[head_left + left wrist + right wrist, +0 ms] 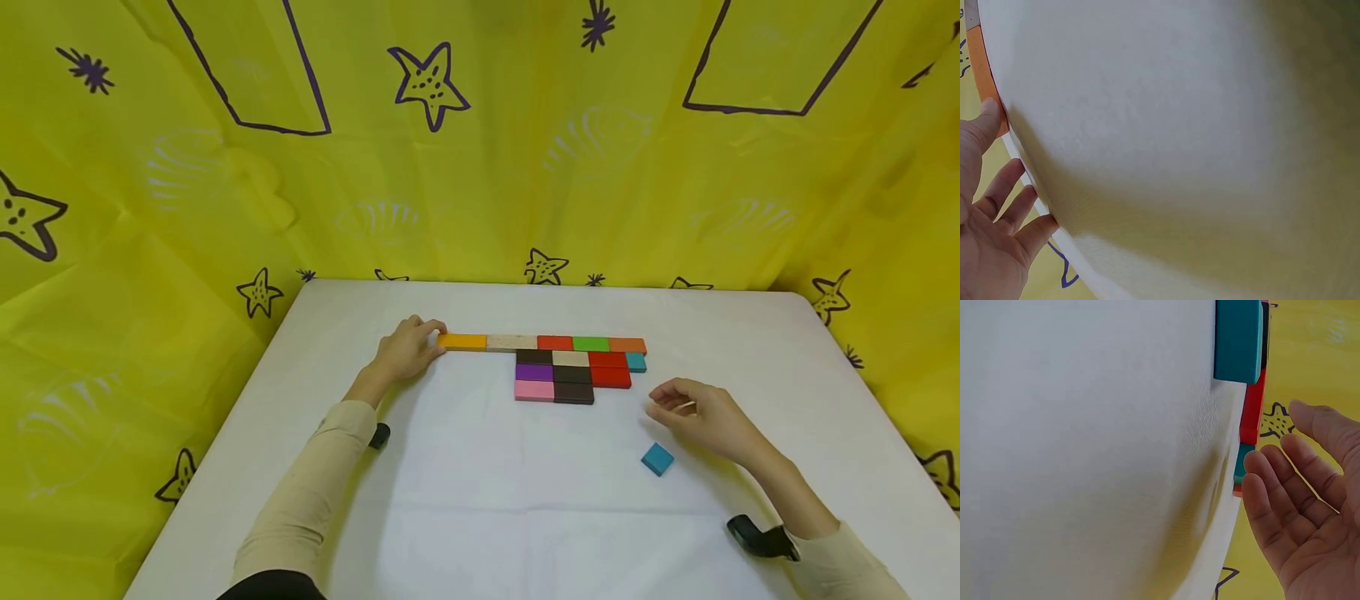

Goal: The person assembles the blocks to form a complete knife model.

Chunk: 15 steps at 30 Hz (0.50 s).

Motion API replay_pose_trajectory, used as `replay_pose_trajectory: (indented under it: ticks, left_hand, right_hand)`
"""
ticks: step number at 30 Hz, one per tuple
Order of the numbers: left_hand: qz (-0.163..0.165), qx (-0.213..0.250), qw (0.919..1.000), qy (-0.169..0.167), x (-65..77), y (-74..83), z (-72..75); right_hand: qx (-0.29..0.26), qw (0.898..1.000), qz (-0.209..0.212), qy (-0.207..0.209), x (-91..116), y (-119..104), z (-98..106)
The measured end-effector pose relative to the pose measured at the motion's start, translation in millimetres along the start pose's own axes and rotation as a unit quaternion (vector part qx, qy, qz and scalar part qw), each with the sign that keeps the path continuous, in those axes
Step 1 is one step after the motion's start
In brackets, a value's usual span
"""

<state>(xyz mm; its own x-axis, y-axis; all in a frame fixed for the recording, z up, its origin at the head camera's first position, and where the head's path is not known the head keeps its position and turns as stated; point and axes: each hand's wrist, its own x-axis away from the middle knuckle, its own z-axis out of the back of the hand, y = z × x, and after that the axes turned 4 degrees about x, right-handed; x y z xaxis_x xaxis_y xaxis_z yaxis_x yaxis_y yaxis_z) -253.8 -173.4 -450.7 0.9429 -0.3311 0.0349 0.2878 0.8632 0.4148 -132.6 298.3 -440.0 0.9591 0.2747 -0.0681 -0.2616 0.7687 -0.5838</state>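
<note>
My left hand (pixel 408 346) pinches the free end of a yellow-orange wooden block (pixel 462 342), its thumb on the near side and the other fingers spread. That block ends a top row with a cream block (pixel 512 342), a red block (pixel 555 343), a green block (pixel 591 344) and an orange block (pixel 627 345). Shorter rows of dark, purple, pink, cream and red blocks lie against it, with a small blue block (pixel 636 362) at their right. Relaxed and holding nothing, my right hand (pixel 708 414) hovers right of the rows, above a loose blue block (pixel 657 459).
Everything lies flat on a white-covered table (pixel 465 467). Behind it and at both sides hangs a yellow curtain (pixel 495 183) with starfish drawings. Black straps are on both wrists, and a dark rounded shape (pixel 272 585) shows at the bottom edge.
</note>
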Motion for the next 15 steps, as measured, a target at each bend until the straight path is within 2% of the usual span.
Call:
replay_pose_trajectory:
  ticks: [9, 15]
  left_hand:
    - [-0.004, -0.001, 1.0, -0.003, -1.7, 1.5, -0.9]
    - [0.004, -0.001, 1.0, -0.003, -0.3, -1.0, -1.9]
  right_hand:
    - [-0.014, 0.999, 0.041, 0.017, 24.5, 3.3, 1.0]
    - [-0.037, 0.998, 0.043, -0.017, 35.1, 3.5, -1.6]
